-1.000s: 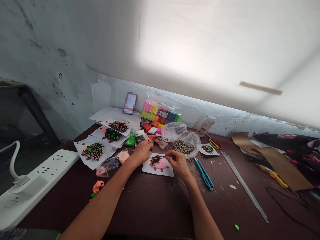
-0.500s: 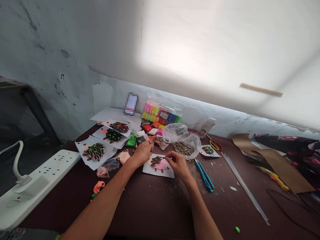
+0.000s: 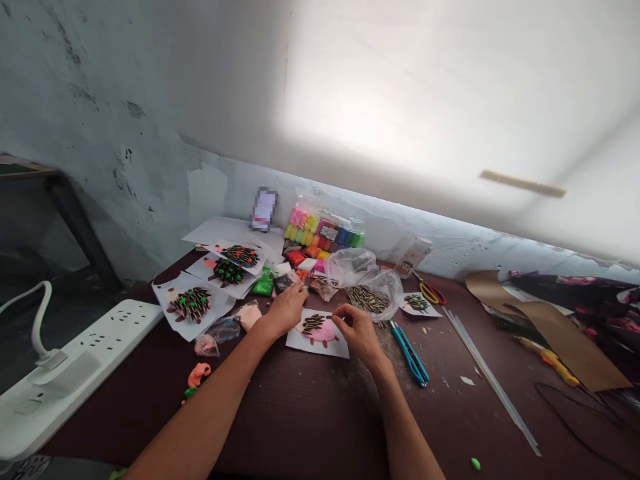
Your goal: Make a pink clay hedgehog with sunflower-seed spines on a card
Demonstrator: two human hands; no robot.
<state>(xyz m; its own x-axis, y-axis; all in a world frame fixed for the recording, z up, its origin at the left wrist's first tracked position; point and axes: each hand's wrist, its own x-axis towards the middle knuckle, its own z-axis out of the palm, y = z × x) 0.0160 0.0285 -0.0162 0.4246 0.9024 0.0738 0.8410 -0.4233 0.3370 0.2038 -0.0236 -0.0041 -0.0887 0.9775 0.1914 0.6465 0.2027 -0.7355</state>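
Note:
A white card (image 3: pixel 295 341) lies on the table in front of me, bearing a pink clay hedgehog shape (image 3: pixel 324 331) with a cluster of dark striped sunflower seeds (image 3: pixel 313 325) stuck in its left part. My right hand (image 3: pixel 356 328) is at the card's right side, thumb and forefinger pinching a single sunflower seed (image 3: pixel 329 317) over the pink clay. My left hand (image 3: pixel 289 307) lies low at the card's upper left corner with its fingers stretched forward; nothing shows in it, though its fingertips are partly hidden. Beyond my right hand, a clear plastic bag (image 3: pixel 393 283) holds loose sunflower seeds (image 3: pixel 367 299).
Seed-covered hedgehogs on paper (image 3: pixel 190 305) lie at left, near a white power strip (image 3: pixel 107 340). Coloured clay packs (image 3: pixel 327 231) stand at the back. Right of the card are a blue cutter (image 3: pixel 410 353), scissors (image 3: pixel 433 293), clear glue sticks (image 3: pixel 493 380) and a yellow glue gun (image 3: pixel 555 363).
My left hand's fingers have lowered and flattened slightly near the card's corner. My right hand keeps its pinch on the seed in almost the same place.

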